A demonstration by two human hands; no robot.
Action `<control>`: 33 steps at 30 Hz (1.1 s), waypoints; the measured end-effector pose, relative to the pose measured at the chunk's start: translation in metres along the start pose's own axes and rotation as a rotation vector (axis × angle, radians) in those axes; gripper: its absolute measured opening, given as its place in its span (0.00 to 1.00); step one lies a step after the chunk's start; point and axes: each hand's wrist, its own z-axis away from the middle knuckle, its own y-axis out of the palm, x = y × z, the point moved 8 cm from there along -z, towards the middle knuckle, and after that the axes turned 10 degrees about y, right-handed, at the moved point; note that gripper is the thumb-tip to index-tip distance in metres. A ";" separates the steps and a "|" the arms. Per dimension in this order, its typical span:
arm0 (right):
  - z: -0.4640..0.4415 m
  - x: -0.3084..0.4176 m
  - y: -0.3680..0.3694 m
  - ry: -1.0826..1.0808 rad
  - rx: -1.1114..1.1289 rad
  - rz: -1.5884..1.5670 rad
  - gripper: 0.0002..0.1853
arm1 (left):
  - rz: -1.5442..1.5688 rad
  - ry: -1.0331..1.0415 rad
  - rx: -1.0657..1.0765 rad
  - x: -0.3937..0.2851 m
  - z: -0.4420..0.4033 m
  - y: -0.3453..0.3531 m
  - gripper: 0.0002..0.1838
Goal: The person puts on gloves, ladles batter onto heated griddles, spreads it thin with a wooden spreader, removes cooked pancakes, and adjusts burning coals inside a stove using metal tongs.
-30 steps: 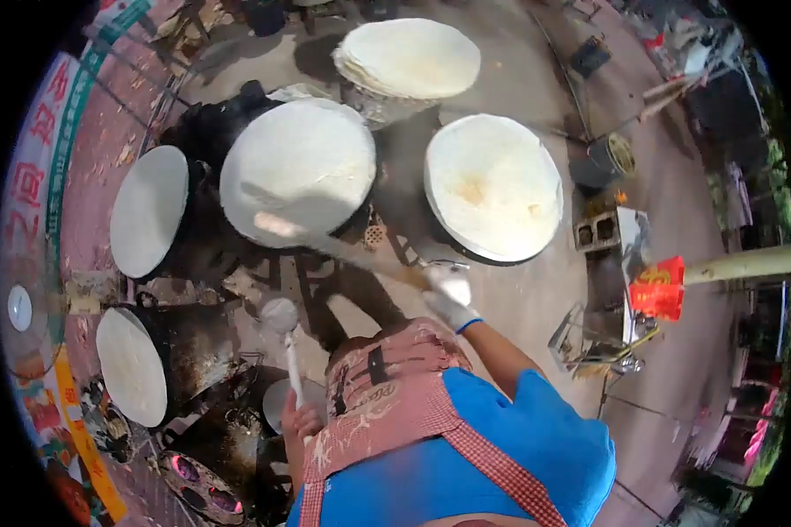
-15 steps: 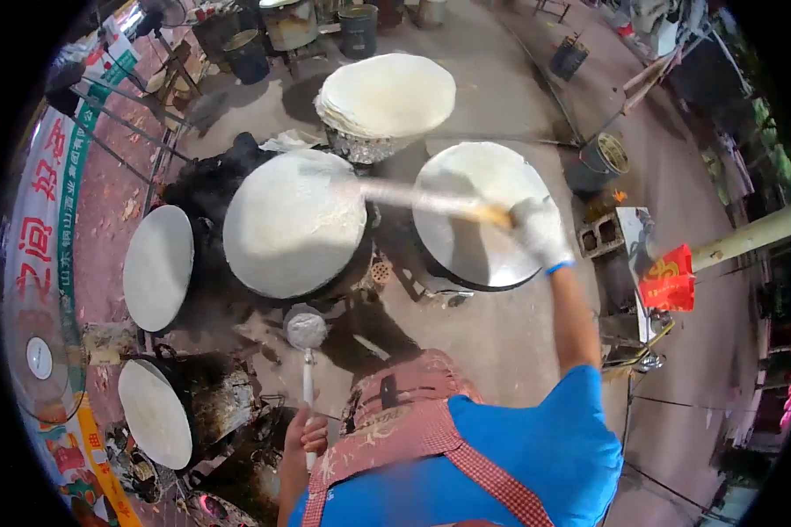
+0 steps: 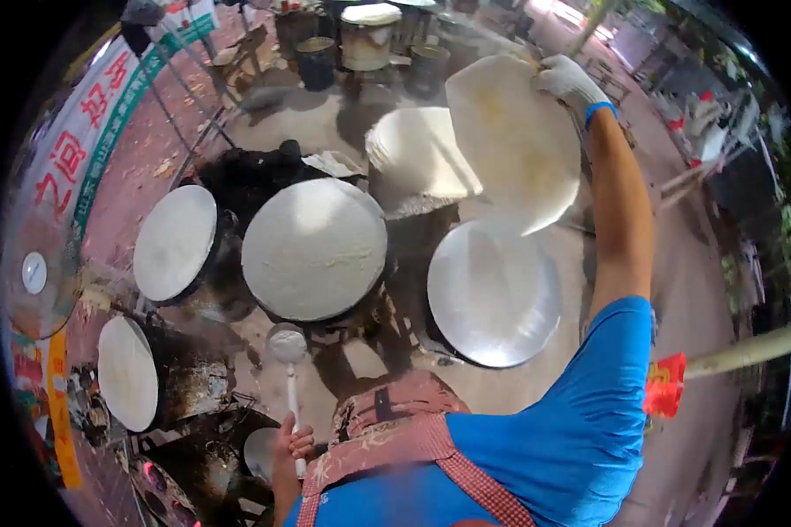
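Note:
My left hand (image 3: 293, 444) is closed around the white handle of a ladle (image 3: 287, 345) with pale batter in its bowl. My right hand (image 3: 569, 81), in a white glove, grips the top edge of a large thin pancake (image 3: 514, 140) and holds it up, hanging, with light brown patches on its face. Its lower edge hangs over the rim of a shiny round griddle (image 3: 494, 294), whose metal surface shows bare. A stack of pancakes (image 3: 413, 154) stands behind, partly covered by the lifted one. Another griddle, left of centre, carries a white batter sheet (image 3: 315, 250).
Two more griddles at the left carry pale rounds, an upper one (image 3: 176, 243) and a lower one (image 3: 127, 373). Buckets (image 3: 316, 64) and a pot (image 3: 366, 44) stand at the back. A printed banner (image 3: 83, 132) runs along the left, beside a fan (image 3: 35, 272).
My right hand has moved up from the right griddle, lifting the pancake off it. The blurred light-coloured tool with a yellowish handle no longer shows. My left hand still holds the ladle.

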 end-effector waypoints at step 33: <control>0.109 0.122 0.382 0.020 0.422 -0.962 0.23 | 0.433 0.899 0.021 0.139 0.055 -0.035 0.16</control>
